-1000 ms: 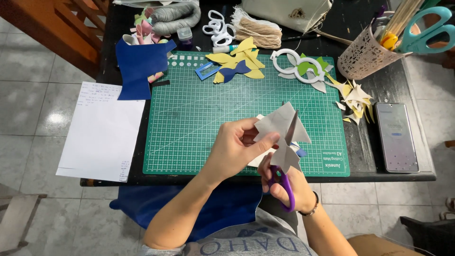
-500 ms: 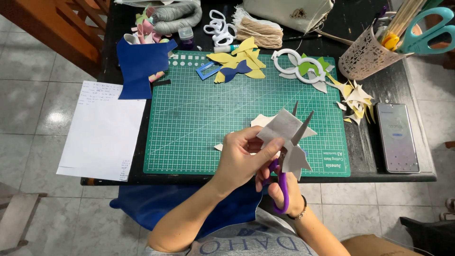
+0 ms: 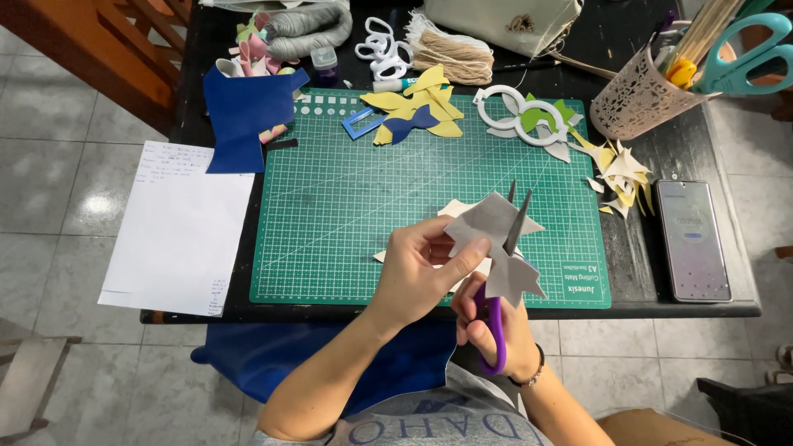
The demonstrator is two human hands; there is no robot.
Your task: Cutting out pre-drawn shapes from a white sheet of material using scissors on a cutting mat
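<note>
left hand [image 3: 421, 268] pinches a grey cutout [image 3: 496, 244] just above the near edge of the green mat [image 3: 347, 223]. right hand [image 3: 496, 326] is clenched around purple-handled scissors [image 3: 504, 272], blades parted and poking up through the cutout, looks like mid-cut but hard to tell. right of the mat lies a phone [image 3: 698, 239], left of it a white sheet [image 3: 178, 227].
</note>
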